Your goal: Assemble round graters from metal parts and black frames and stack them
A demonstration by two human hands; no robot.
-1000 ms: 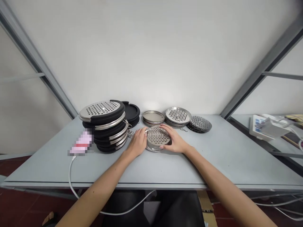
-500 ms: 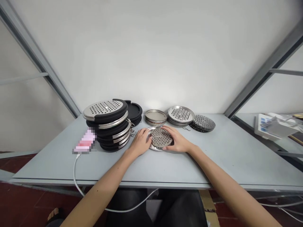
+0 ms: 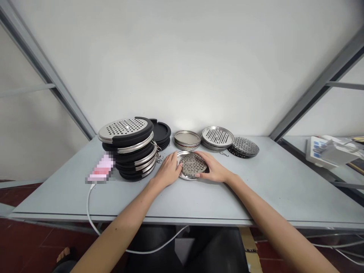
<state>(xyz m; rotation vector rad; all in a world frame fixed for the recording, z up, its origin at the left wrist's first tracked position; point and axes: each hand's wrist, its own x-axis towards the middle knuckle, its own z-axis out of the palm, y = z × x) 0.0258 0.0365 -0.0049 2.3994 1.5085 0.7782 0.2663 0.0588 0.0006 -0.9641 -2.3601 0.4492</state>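
The perforated disc (image 3: 193,165) sits over a shiny rimmed plate (image 3: 187,176) on the bench (image 3: 227,204), straight ahead of the person at twelve o'clock, likely because both arms reach that spot evenly and the surface backs the metal. The disc lies off-centre, toward the plate's three o'clock, baring a crescent of plate opposite. Around it the parts look sorted by kind, presumably so each can be taken without searching: a tall black-and-silver stack (image 3: 127,151) at nine o'clock, black holders (image 3: 159,132) near eleven, plain metal plates (image 3: 187,138) at twelve, slotted plates (image 3: 217,138) at one and dark discs (image 3: 244,147) at two. The right hand (image 3: 212,167) arches over the three o'clock side, gripping the disc between thumb and fingers; the left hand (image 3: 169,169) lies palm-down across the plate's nine o'clock rim, thumb toward the disc, though whether it pinches I cannot tell.
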